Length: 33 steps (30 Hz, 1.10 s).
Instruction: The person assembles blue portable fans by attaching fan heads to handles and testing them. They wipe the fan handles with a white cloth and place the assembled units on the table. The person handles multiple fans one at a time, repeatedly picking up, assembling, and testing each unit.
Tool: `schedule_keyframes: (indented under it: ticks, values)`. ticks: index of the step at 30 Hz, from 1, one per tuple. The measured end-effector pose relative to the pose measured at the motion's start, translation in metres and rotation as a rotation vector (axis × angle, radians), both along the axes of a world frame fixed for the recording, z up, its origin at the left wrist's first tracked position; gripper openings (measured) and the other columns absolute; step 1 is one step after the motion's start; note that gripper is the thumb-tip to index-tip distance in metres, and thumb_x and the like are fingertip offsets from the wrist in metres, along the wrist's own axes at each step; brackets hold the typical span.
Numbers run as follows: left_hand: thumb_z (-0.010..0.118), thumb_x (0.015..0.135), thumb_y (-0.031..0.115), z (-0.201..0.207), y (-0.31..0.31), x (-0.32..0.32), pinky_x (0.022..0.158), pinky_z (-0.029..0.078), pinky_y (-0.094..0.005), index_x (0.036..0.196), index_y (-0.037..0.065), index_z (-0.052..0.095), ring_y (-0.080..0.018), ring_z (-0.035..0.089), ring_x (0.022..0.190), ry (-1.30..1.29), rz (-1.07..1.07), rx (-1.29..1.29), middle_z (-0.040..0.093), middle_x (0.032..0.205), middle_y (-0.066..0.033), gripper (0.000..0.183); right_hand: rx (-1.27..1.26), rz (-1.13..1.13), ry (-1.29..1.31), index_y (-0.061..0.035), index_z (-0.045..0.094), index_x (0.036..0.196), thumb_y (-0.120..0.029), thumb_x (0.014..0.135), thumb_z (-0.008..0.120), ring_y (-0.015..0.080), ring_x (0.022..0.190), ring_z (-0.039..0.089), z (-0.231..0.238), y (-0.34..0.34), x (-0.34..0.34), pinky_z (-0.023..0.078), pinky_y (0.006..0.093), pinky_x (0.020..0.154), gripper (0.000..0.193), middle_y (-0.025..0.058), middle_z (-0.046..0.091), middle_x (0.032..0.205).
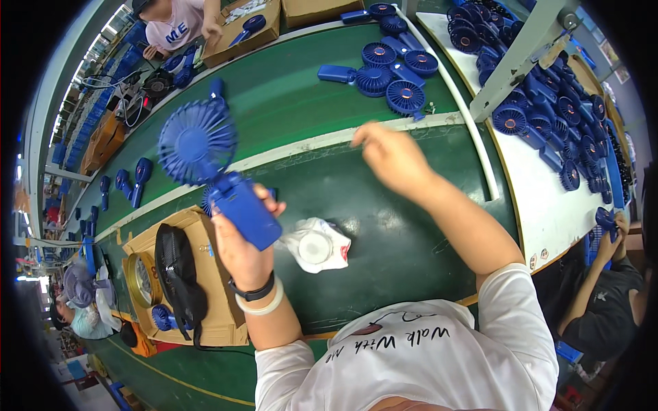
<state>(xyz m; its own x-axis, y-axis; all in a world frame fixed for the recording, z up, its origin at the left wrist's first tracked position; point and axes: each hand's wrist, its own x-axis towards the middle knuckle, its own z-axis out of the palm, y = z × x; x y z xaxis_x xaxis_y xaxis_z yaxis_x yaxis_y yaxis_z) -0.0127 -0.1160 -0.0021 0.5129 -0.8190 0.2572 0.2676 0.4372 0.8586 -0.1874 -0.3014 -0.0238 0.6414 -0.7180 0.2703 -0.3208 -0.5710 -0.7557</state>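
Note:
My left hand (238,248) is closed around the handle of a blue handheld fan (248,209), holding it raised with its round caged head up and to the left. Another blue fan lies partly hidden behind it. My right hand (391,154) hovers over the table near the belt's pale edge, its fingers curled together. Whatever those fingers may hold is too small to make out. A crumpled white plastic bag (339,252) with a round white piece (315,247) on it lies on the dark green table (411,264) between my arms.
An open cardboard box (223,322) at left holds a black pouch (179,274), a tape roll (140,279) and a small fan. Several blue fans (374,80) lie on the green belt (288,89). More fans (548,116) pile up on a white table at right. Other people work around.

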Motion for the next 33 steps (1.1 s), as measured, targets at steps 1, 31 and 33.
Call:
schedule_keyframes:
  ticks: [1, 31, 33]
  values:
    - [0.032, 0.094, 0.050, -0.003, 0.004, 0.007, 0.073, 0.051, -0.0354, 0.124, 0.005, 0.040, -0.0210, 0.053, 0.090, 0.027, -0.002, -0.003, 0.050, 0.110, -0.0119, 0.055, -0.152, -0.154, 0.028, -0.0056, 0.059, 0.096, -0.011, 0.080, 0.052, 0.0346, 0.083, 0.059, -0.014, -0.029, -0.003, 0.047, 0.0428, 0.075, 0.019, 0.0164, 0.062, 0.088]
    - [0.053, 0.090, 0.021, -0.075, 0.036, 0.028, 0.047, 0.049, -0.0279, 0.115, 0.006, 0.037, -0.0177, 0.058, 0.070, 0.294, 0.220, 0.173, 0.054, 0.092, -0.0110, 0.034, 0.483, 0.116, -0.411, -0.0033, 0.038, 0.132, -0.024, 0.087, 0.056, 0.0225, 0.112, 0.046, 0.062, -0.157, 0.151, 0.040, 0.0357, 0.093, 0.052, 0.0098, 0.047, 0.126]
    - [0.046, 0.094, 0.034, -0.072, 0.038, 0.029, 0.048, 0.050, -0.0286, 0.116, 0.006, 0.037, -0.0180, 0.058, 0.070, 0.349, 0.196, 0.074, 0.054, 0.093, -0.0115, 0.037, 0.484, 0.333, -0.062, -0.0024, 0.039, 0.131, -0.020, 0.084, 0.060, 0.0201, 0.109, 0.047, 0.042, -0.117, 0.133, 0.041, 0.0345, 0.092, 0.055, 0.0094, 0.047, 0.124]
